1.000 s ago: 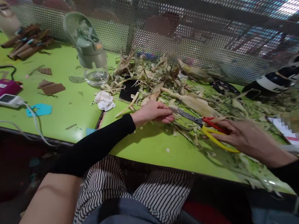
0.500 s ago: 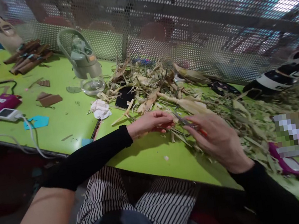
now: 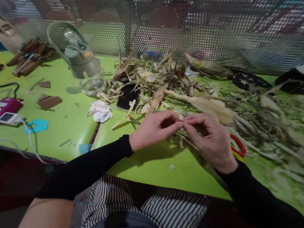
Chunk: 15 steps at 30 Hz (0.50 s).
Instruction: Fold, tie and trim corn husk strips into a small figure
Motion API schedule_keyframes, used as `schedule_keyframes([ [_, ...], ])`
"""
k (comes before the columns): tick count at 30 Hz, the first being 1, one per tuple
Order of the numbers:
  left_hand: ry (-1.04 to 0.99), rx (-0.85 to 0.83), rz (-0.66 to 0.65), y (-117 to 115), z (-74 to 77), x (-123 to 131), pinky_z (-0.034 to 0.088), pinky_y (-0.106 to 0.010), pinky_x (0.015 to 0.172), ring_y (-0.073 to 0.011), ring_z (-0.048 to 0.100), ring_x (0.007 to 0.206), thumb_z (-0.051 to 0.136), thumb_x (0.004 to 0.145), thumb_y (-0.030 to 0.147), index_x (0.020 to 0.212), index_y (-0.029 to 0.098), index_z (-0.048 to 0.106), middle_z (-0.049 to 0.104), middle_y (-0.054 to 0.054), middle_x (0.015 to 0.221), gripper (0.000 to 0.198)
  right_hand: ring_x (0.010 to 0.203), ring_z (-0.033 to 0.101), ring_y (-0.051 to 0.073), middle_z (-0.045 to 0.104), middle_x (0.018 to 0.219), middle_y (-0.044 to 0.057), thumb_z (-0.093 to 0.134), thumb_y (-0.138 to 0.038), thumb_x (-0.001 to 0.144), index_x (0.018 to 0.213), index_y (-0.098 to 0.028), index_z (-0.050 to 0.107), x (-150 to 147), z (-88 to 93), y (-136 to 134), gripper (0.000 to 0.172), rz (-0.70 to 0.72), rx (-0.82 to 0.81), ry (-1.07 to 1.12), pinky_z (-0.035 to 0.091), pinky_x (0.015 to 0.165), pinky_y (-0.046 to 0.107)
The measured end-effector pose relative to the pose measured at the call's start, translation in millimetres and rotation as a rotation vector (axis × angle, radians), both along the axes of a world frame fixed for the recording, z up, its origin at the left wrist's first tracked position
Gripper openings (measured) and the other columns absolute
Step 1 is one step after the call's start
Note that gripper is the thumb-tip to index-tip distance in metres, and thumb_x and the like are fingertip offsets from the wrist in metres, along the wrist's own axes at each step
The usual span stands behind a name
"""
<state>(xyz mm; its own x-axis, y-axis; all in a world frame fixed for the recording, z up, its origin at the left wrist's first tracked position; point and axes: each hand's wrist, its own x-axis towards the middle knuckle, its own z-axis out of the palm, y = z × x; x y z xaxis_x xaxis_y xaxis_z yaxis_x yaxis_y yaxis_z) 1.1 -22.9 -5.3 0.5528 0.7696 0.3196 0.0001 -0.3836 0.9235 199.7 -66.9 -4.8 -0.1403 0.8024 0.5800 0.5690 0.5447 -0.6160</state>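
Observation:
My left hand (image 3: 154, 129) and my right hand (image 3: 211, 139) meet fingertip to fingertip over the green table (image 3: 63, 115), at the near edge of a heap of dry corn husks (image 3: 181, 83). Both hands have their fingers curled in a pinch on a thin husk strip (image 3: 183, 123) between them. Red and yellow scissors (image 3: 238, 146) lie on the table just behind my right hand, only their handles showing. Both arms wear black sleeves.
A green jug with a clear base (image 3: 82, 59) stands at the back left of the heap, a black phone (image 3: 126, 97) and crumpled tissue (image 3: 100, 111) beside it. A pink device with a white cable (image 3: 1, 111), brown card scraps (image 3: 49, 102) and a perforated metal screen (image 3: 213, 25) surround the workspace.
My right hand let go of the scissors, which now lie on the table, and moved left to meet my left hand. The view shifted slightly.

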Motion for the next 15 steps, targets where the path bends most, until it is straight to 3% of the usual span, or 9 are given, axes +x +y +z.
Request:
schedule_keyframes([
  [4,0.095,0.251,0.054,0,-4.6,0,0.047,-0.024,0.072,-0.0111,0.06,0.074,0.061,0.103,0.035,0.089,0.015,0.069,0.069,-0.001,0.081,0.026,0.081,0.073,0.02,0.078,0.09,0.004,0.078,-0.037,0.089,0.088,-0.025,0.072,5,1.0,3,0.014,0.044,-0.292,0.193,0.062,0.073,0.035],
  [7,0.14,0.377,0.083,1,-8.5,0,0.051,-0.026,0.078,-0.013,0.066,0.081,0.058,0.105,0.039,0.094,0.015,0.071,0.073,-0.004,0.086,0.03,0.073,0.071,0.017,0.078,0.086,0.003,0.086,-0.05,0.081,0.092,-0.024,0.076,8,1.2,7,0.03,0.047,-0.497,0.307,0.06,0.067,0.031],
  [11,0.26,0.492,0.088,3,-9.6,-3,0.053,-0.027,0.083,-0.0152,0.069,0.09,0.055,0.107,0.036,0.104,0.016,0.074,0.076,-0.008,0.098,0.028,0.067,0.068,0.015,0.077,0.08,0.003,0.092,-0.063,0.07,0.087,-0.023,0.077,9,4.9,8,0.046,0.06,-0.624,0.374,0.056,0.058,0.026],
  [15,0.412,0.465,0.113,-1,-4.1,-3,0.052,-0.029,0.083,-0.0173,0.069,0.091,0.056,0.106,0.036,0.108,0.019,0.076,0.078,-0.009,0.105,0.026,0.059,0.062,0.013,0.072,0.071,0.002,0.094,-0.067,0.062,0.077,-0.021,0.073,7,10.4,7,0.053,0.073,-0.667,0.388,0.051,0.05,0.023],
])
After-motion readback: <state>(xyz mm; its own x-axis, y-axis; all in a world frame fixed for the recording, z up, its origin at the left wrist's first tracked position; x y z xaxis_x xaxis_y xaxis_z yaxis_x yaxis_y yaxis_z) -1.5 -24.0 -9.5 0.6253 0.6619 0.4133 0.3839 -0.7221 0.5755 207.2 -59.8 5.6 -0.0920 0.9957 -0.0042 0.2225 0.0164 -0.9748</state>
